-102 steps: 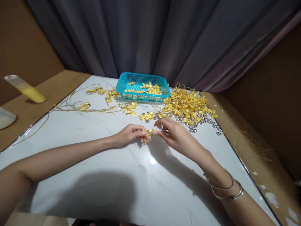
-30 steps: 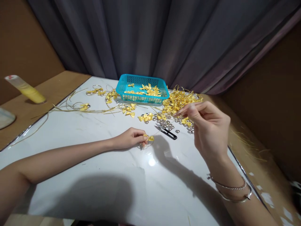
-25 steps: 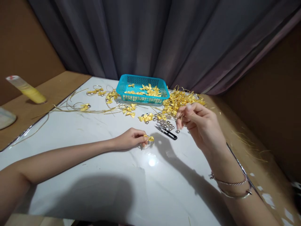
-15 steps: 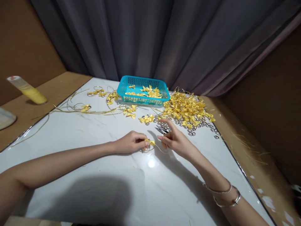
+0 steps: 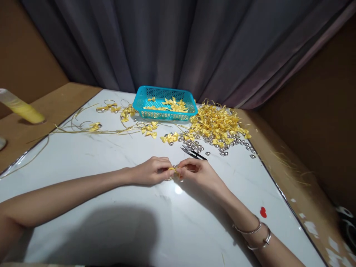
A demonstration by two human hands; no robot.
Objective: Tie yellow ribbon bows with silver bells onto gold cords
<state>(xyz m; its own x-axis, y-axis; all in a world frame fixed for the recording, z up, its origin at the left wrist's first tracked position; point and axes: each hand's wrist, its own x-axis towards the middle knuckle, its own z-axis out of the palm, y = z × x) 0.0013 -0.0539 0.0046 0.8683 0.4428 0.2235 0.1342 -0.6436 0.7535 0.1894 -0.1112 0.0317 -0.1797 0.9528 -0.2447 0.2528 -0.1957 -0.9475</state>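
My left hand [image 5: 155,170] pinches a small yellow ribbon bow [image 5: 172,169] between thumb and fingers, low over the white tabletop. From the other side, my right hand [image 5: 196,171] closes its thumb and forefinger on the same bow, so the fingertips of both hands almost meet. Most of the bow is hidden by the fingers. A silver bead [image 5: 174,167] shows at its upper edge. Just beyond my right hand lie black thread snips [image 5: 194,152], blades pointing left.
Behind are a turquoise basket [image 5: 165,115] with yellow bows, a heap of bows [image 5: 217,122] and scattered silver beads [image 5: 191,142]. Gold cords [image 5: 111,131] stretch left. A tube with yellow contents [image 5: 25,109] stands far left. A red piece [image 5: 263,212] lies near my right wrist.
My right hand has come left and down from beside the snips and now grips the bow held by my left hand. The red piece has come into sight. The view has shifted slightly.
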